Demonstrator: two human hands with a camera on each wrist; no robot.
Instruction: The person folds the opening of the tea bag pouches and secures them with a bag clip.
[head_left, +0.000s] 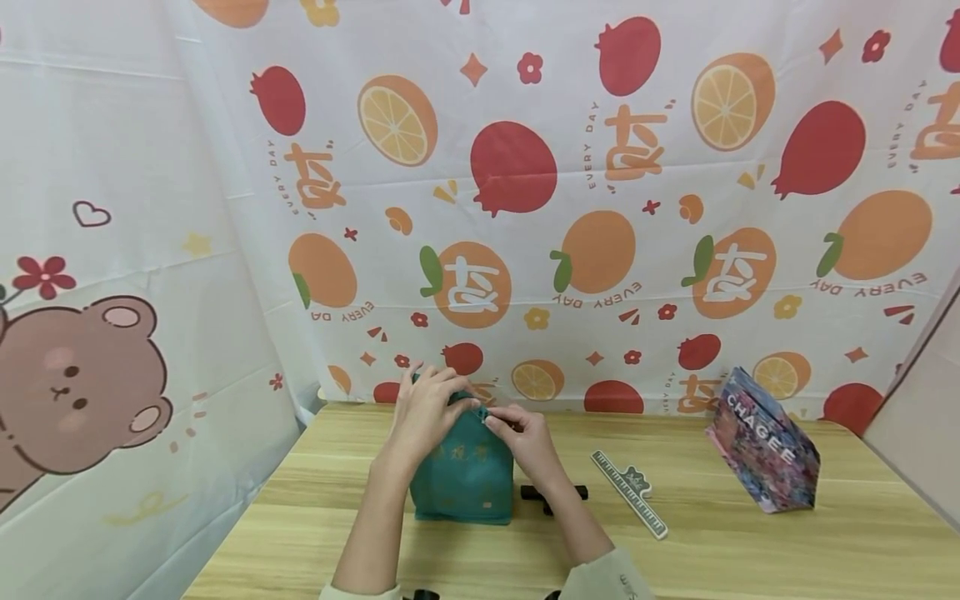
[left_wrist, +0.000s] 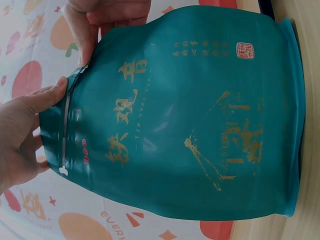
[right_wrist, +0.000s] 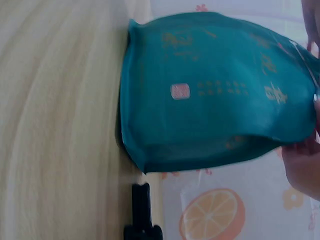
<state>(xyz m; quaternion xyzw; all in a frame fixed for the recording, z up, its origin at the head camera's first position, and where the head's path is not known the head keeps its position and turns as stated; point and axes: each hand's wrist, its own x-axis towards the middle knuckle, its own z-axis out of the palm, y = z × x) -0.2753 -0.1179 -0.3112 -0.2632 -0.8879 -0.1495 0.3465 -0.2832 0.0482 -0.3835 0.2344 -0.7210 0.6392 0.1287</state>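
A teal tea bag (head_left: 463, 471) with gold lettering stands upright on the table. Its top edge carries a zip strip (left_wrist: 65, 125), with a small white piece at one end. My left hand (head_left: 429, 408) grips the top of the bag, thumb on the near face beside the zip and the other fingers behind. At the top right corner, my right hand (head_left: 528, 437) pinches the bag by the end of the zip between thumb and forefinger. In the right wrist view, both hands show only partly at the edge, beside the bag (right_wrist: 215, 95).
Right of the bag lies a black bar-shaped object (head_left: 534, 493), partly behind my right forearm. Further right are a piano-key-patterned strip (head_left: 630, 493) with a bear figure and a floral CHAGEE bag (head_left: 765, 446). A fruit-printed cloth (head_left: 570, 333) hangs behind the wooden table (head_left: 300, 517).
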